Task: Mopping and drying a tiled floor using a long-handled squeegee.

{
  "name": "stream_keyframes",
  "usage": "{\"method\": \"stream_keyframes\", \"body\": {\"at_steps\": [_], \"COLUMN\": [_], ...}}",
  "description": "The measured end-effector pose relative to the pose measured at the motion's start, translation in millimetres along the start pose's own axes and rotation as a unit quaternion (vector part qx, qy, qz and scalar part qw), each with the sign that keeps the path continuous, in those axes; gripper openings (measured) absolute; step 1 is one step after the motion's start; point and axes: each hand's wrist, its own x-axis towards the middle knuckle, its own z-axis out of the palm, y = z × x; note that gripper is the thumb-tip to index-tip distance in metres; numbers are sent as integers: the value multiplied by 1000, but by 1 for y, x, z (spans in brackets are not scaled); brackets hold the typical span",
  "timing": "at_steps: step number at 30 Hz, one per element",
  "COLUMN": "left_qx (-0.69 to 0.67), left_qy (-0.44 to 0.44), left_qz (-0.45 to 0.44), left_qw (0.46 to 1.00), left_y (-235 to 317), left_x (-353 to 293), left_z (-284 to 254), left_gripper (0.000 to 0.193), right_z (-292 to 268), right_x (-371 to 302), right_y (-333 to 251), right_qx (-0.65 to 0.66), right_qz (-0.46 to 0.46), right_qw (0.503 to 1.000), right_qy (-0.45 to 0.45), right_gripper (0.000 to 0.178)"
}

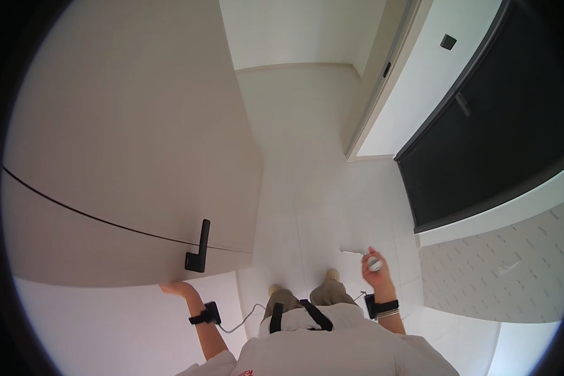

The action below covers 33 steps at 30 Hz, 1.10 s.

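Tool (353,252) in right hand (375,268): thin shaft points left, toward door (138,138), crosswise to body. Fingers curl closed around white round piece (374,264); cannot tell if it joins shaft. Left hand (178,288), nearer black handle (203,241), meets door's edge; finger spread hidden.

Legible text: none.
Red print (246,373) stands on the front of the white shirt (338,344) at the lower edge, partly cut off and too small to read. Small dark marks (482,257) repeat across the pale panel (457,291) at right; whether they are letters cannot be told.
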Motion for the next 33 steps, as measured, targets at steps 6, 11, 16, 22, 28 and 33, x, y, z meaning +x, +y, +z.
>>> {"method": "stream_keyframes", "body": {"at_steps": [6, 11, 16, 22, 28, 33], "left_qx": [-43, -42, -59, -78, -83, -131], "left_qy": [-35, 24, 44, 88, 108, 83], "left_qz": [-93, -128, -130, -194, -203, -299], "left_qw": [994, 991, 989, 974, 970, 942], "left_y": [135, 152, 32, -2, -11, 6], "left_x": [-17, 3, 21, 32, 37, 11], "left_z": [-18, -3, -12, -11, -12, 14], "left_gripper": [45, 42, 40, 41, 42, 39], "right_z": [44, 53, 8, -8, -28, -32], "right_x": [-37, -31, 7, -25, -71, -80], "right_y": [-39, -82, -83, -124, -180, -228], "right_qx": [-14, 27, 27, -10, -30, 26], "right_qz": [0, -21, -21, 34, 74, 110], "right_qw": [996, 998, 999, 999, 997, 993], "right_qy": [93, 48, 29, -5, 15, 25], "right_gripper": [18, 19, 13, 12, 14, 12]}}
